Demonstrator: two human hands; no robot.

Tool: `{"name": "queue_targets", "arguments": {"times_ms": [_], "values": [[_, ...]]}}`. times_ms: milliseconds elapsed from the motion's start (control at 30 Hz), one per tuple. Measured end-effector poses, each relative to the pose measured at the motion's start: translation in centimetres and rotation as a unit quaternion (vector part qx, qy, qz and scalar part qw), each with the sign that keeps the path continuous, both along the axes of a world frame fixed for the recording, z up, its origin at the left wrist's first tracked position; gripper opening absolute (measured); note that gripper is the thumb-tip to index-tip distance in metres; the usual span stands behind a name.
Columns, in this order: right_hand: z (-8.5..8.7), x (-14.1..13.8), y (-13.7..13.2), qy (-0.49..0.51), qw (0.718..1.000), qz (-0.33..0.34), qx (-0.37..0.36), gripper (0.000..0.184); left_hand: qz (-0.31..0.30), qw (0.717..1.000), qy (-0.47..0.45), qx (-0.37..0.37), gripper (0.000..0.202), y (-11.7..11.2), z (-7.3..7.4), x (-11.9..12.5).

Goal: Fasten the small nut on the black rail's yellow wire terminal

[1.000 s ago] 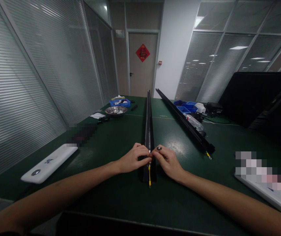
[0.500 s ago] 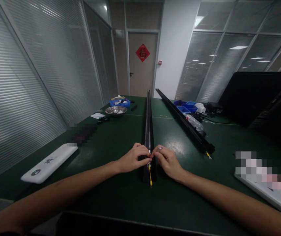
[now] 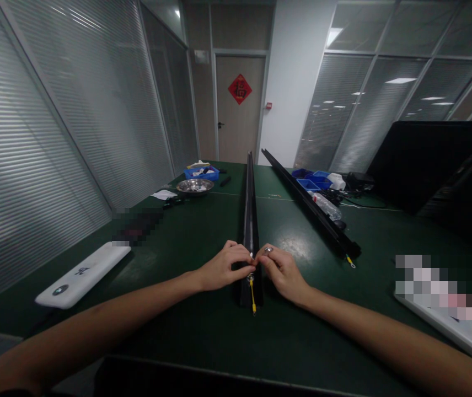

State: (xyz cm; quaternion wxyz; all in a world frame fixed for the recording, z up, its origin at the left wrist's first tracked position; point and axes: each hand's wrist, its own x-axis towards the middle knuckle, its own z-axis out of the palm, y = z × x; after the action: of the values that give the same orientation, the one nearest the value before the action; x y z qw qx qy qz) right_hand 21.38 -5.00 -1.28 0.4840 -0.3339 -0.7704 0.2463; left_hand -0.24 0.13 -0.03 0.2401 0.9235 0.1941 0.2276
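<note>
A long black rail with a channel along it lies lengthwise on the green table, pointing away from me. Over its near end, my left hand and my right hand meet with fingers pinched together. Whatever small part sits between the fingertips is hidden. A ring shows on a finger of my right hand. Just below the fingers, a short yellow wire with a metal ring terminal runs out toward me over the rail's end.
A second black rail with a yellow wire end lies at an angle on the right. Beside it are blue bins and a plastic bottle. At left stand a metal bowl, a blue basket and a white case.
Almost nothing differs. Both hands stay at the same spot on the rail, with only a very slight shift of the fingers.
</note>
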Motion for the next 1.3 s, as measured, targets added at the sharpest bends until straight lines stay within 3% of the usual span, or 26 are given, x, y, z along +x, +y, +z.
{"name": "queue_targets", "arguments": {"times_ms": [1300], "values": [[0.13, 0.08, 0.06, -0.011, 1.000, -0.007, 0.008, 0.030, -0.008, 1.000, 0.001, 0.020, 0.017, -0.06, -0.03, 0.10]]}}
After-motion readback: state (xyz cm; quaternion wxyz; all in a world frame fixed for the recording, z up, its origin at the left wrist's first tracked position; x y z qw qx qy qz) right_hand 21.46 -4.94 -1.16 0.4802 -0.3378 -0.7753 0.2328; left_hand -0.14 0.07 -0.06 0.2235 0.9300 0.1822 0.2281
